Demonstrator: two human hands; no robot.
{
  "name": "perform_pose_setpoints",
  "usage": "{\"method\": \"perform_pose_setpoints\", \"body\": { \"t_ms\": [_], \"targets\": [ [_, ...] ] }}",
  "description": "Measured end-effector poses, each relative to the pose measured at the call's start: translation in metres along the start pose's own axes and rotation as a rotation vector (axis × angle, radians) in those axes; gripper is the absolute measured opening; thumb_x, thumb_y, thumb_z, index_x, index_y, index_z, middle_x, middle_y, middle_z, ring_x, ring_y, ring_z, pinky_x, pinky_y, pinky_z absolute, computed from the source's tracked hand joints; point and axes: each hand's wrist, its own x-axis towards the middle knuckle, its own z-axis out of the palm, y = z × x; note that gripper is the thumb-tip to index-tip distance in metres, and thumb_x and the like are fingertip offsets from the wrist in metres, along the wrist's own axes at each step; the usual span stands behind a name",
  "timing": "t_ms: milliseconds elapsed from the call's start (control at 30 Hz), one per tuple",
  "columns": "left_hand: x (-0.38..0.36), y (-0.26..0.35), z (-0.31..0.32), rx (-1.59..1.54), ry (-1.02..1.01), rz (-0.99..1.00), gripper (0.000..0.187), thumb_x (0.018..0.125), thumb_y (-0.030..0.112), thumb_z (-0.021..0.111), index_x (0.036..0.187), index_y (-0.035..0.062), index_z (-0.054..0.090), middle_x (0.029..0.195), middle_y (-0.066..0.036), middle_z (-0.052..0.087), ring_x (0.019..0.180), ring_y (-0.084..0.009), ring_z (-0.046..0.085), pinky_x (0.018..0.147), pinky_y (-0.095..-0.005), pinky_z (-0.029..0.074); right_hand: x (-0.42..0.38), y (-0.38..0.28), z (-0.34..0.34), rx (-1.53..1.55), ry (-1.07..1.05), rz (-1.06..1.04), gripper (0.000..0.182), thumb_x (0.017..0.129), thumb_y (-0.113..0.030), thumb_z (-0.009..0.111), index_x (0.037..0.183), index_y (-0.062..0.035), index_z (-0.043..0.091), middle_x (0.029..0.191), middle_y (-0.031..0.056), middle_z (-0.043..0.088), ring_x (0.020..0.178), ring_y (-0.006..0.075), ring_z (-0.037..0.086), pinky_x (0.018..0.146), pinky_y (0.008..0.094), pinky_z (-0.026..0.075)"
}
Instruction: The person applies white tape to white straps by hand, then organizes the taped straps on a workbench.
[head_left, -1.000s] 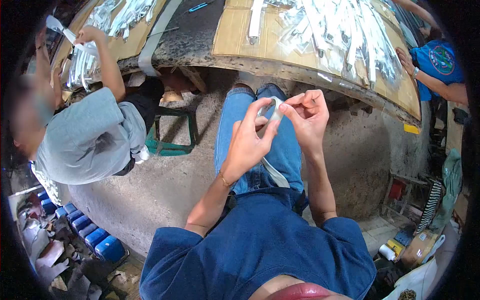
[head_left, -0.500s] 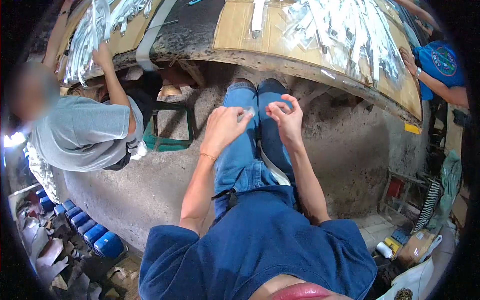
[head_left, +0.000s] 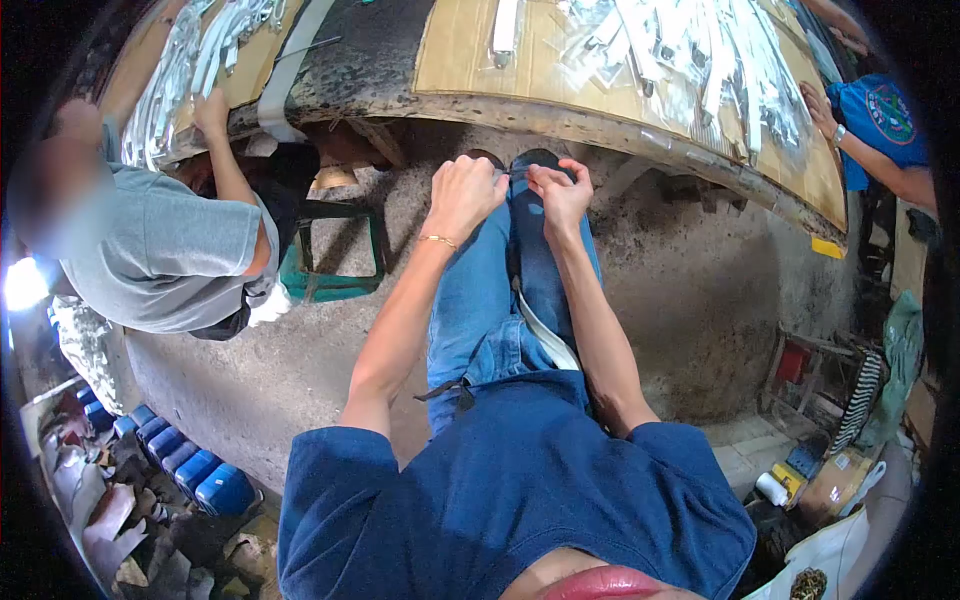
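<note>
Both hands have dropped from chest height to the knees, taking the pale strip down with them.

Left hand [head_left: 462, 195] and right hand [head_left: 560, 195] are curled closed at the jeans [head_left: 480, 300], under the surface [head_left: 480, 60] edge; whether either grips the strip [head_left: 545, 335] I cannot tell. Pinching lightly with the fingertips would suit.

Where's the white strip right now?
In the head view, the white strip lies along the lap between the jeans-clad thighs, just inside the right forearm, below both hands.
</note>
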Motion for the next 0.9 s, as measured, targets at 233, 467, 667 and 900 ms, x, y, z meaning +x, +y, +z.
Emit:
{"method": "perform_pose_setpoints", "body": {
  "t_ms": [233, 467, 667, 900],
  "targets": [
    [0.011, -0.004, 0.012, 0.053, -0.053, -0.015, 0.031, 0.081, 0.032, 0.066, 0.076, 0.0014, 0.072, 0.08, -0.023, 0.068, 0.076, -0.0383, 0.068, 0.073, -0.0454, 0.054, 0.006, 0.007, 0.004, -0.194, 0.037, -0.056, 0.036, 0.078, 0.004, 0.073, 0.103, 0.0007, 0.047, 0.08, 0.0159, 0.07, 0.071, 0.0184, 0.069, 0.058, 0.0296, 0.058],
    [0.014, 0.002, 0.012, 0.057, -0.048, -0.025, 0.032, 0.083, 0.031, 0.063, 0.077, 0.0009, 0.072, 0.081, -0.024, 0.068, 0.077, -0.04, 0.068, 0.075, -0.0465, 0.054, 0.002, 0.004, 0.007, -0.242, 0.067, -0.075, 0.032, 0.079, 0.004, 0.069, 0.103, 0.0012, 0.048, 0.077, 0.0145, 0.07, 0.063, 0.0177, 0.068, 0.054, 0.0283, 0.056],
    [0.017, 0.001, 0.011, 0.064, -0.157, -0.048, 0.031, 0.082, 0.029, 0.06, 0.084, -0.0003, 0.072, 0.087, -0.025, 0.069, 0.081, -0.0415, 0.068, 0.075, -0.0478, 0.054, 0.002, 0.008, 0.008, -0.41, 0.078, -0.156, 0.03, 0.078, 0.001, 0.071, 0.101, 0.001, 0.051, 0.075, 0.0115, 0.07, 0.061, 0.0144, 0.067, 0.054, 0.0281, 0.055],
    [0.033, -0.016, 0.025, -0.106, -0.207, 0.07, 0.026, 0.078, 0.023, 0.056, 0.09, 0.0032, 0.069, 0.081, -0.021, 0.07, 0.083, -0.0395, 0.069, 0.079, -0.0456, 0.054, 0.004, 0.016, 0.004, -0.27, 0.051, -0.183, 0.031, 0.079, 0.002, 0.071, 0.102, 0.0008, 0.05, 0.077, 0.011, 0.068, 0.064, 0.0145, 0.067, 0.055, 0.0275, 0.055]
  ]
}}
